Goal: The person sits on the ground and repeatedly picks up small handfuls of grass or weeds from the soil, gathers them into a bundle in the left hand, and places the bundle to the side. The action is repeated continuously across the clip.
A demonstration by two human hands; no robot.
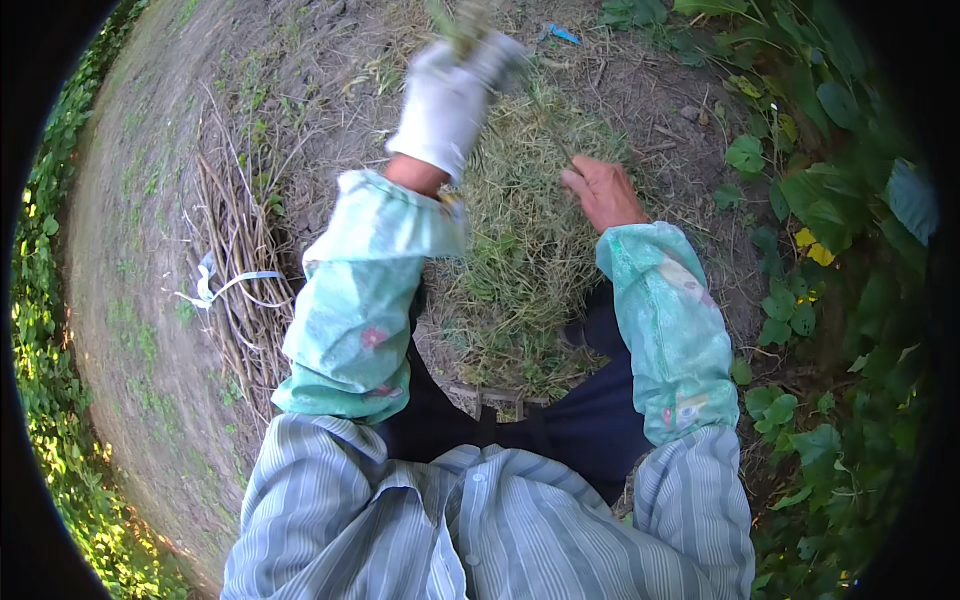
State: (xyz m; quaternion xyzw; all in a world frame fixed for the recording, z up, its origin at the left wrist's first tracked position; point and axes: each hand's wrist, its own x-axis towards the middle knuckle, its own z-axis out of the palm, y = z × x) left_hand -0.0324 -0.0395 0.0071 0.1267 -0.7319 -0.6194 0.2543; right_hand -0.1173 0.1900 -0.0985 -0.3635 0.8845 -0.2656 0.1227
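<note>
In a white work glove, my left hand [450, 97] is raised at the top of the view and blurred by motion. Its fingers are closed around a bunch of green plant stems [466, 30], whose tips blur out at the frame's upper edge. My bare right hand [606, 191] is lower and to the right, with thumb and fingers pinched on a thin stem [551, 124] that runs up towards the glove. Beneath and between both hands lies a heap of cut grass [525, 255], part green and part dried, reaching back between my legs.
On the left lies a bundle of dry sticks [244, 322] tied with a pale strip [251, 277]. A low slatted stool [499, 397] shows between my thighs. Broad-leaved plants [817, 195] crowd the right side. A blue scrap [564, 34] lies on the bare soil [150, 300] ahead.
</note>
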